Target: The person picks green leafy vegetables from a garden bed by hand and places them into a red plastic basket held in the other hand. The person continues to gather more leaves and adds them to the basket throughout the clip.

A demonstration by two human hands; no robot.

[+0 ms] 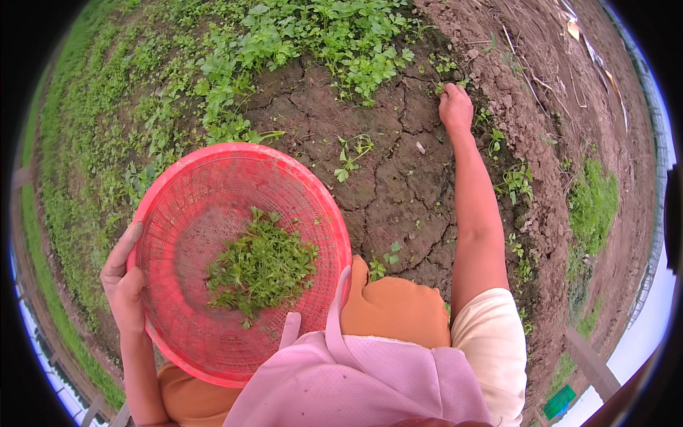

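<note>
A round red plastic basket (pixel 160 187) rests tilted at my lap, with a small heap of leafy green herbs (pixel 261 264) inside. My left hand (pixel 124 277) grips its left rim, thumb near the rim and fingers around the edge. My right hand (pixel 456 109) reaches far forward to the soil, its fingers closed around the base of a small green seedling (pixel 438 89); most of the stem is hidden by the fingers. A loose, wilted sprig (pixel 352 156) lies on the cracked soil between the basket and my right arm.
Dense leafy plants (pixel 320 32) grow ahead and to the left on the cracked soil bed (pixel 395 176). Along the right runs a crumbly earth ridge (pixel 512 112) with small plants (pixel 516 180) at its foot. Dry stalks and a strip of shiny film lie beyond it.
</note>
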